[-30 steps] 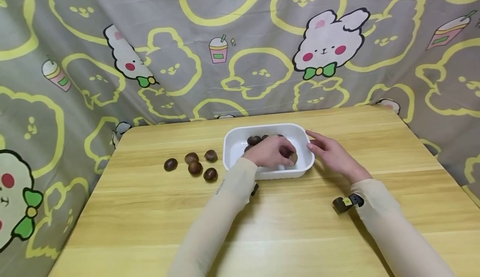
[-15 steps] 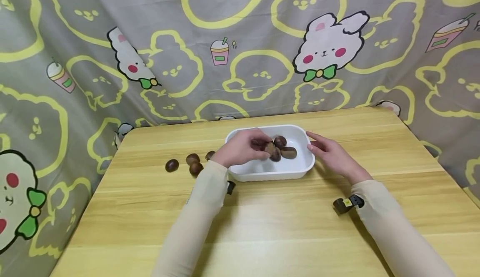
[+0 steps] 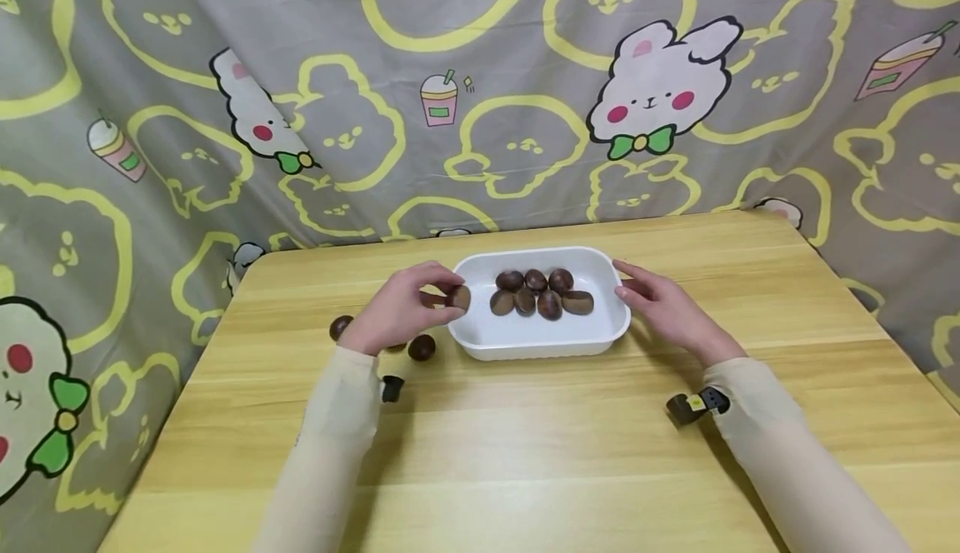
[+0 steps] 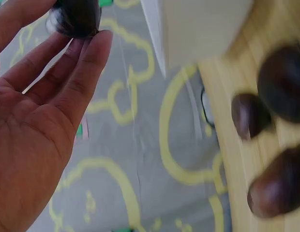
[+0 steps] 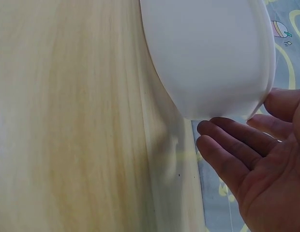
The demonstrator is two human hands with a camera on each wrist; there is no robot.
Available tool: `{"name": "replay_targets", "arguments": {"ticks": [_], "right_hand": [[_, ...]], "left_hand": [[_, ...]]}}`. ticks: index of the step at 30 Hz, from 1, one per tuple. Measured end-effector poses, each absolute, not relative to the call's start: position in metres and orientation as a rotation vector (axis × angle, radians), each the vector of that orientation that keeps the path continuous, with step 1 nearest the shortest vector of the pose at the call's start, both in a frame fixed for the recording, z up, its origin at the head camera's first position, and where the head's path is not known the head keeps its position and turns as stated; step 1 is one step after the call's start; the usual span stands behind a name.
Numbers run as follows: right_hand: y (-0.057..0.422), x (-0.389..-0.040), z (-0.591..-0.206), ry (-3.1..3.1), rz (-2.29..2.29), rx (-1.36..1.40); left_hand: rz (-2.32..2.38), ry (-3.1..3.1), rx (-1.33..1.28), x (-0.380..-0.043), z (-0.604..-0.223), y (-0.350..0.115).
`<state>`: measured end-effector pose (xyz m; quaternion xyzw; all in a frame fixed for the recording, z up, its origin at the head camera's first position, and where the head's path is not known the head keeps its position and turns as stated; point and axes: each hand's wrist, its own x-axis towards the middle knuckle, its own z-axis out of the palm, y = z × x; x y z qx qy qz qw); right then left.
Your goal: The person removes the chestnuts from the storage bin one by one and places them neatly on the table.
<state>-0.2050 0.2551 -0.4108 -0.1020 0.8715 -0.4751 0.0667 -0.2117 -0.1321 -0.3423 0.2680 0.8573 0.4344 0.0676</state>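
Note:
In the head view my left hand (image 3: 405, 307) pinches a chestnut (image 3: 460, 298) between thumb and fingers at the left rim of a white tray (image 3: 525, 346). The left wrist view shows this dark, glossy chestnut (image 4: 77, 18) at the fingertips. Several brown chestnuts (image 3: 550, 305) lie inside the tray, grouped around its middle. My right hand (image 3: 667, 307) is at the tray's right end, its fingers touching it. Fairly straight fingers (image 5: 232, 159) rest along the end wall in the right wrist view, with the thumb by the rim.
Left of the tray, loose chestnuts (image 3: 422, 347) lie on the wooden table (image 3: 517, 445), some hidden behind my left hand. A patterned grey curtain (image 3: 517, 62) hangs behind the table and along its sides.
My left hand has moved left from inside the tray to its left rim, holding a chestnut. The chestnuts in the tray are now uncovered. My right hand stays at the tray's end.

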Motion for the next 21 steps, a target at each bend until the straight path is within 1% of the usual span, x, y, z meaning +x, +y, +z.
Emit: {"name": "replay_targets", "arguments": {"ticks": [8,21], "right_hand": [[0.258,-0.202,-0.412,2.622,-1.449,-0.301],[0.257,-0.205,-0.41,2.606,-1.453,-0.323]], "left_hand": [[1.338,2.67,0.583,-0.205,-0.348,-0.178],[1.087,2.796,0.311,-0.18,-0.365,-0.246]]}}
